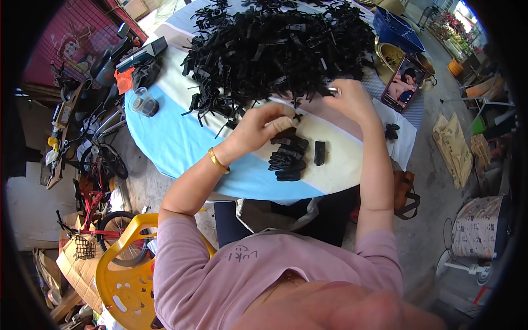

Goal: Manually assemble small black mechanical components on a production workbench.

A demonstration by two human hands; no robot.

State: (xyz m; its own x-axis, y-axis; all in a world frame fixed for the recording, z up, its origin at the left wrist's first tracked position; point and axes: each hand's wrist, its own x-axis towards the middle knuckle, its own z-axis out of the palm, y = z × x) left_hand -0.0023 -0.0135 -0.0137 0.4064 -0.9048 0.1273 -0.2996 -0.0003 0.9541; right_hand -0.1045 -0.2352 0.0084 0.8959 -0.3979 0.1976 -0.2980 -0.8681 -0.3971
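A big heap of small black parts with thin protruding strips (280, 47) covers the far half of the round table. At its near edge my left hand (261, 127) is closed, thumb and fingers pinching a small black part (297, 117). My right hand (352, 102) is closed too, beside the heap's right front edge; a small silvery bit shows at its fingertips, but what it is I cannot make out. Just below my left hand lies a neat cluster of black pieces (289, 159), with one single black piece (320, 153) apart on its right.
The table wears a blue, cream and grey cloth (165, 132). A clear cup (146, 103) stands at its left edge. At the right are a propped phone (404, 85), a brass-coloured pot (385, 58), a blue tray (399, 30) and white paper (404, 132). A yellow chair (124, 275) is at lower left.
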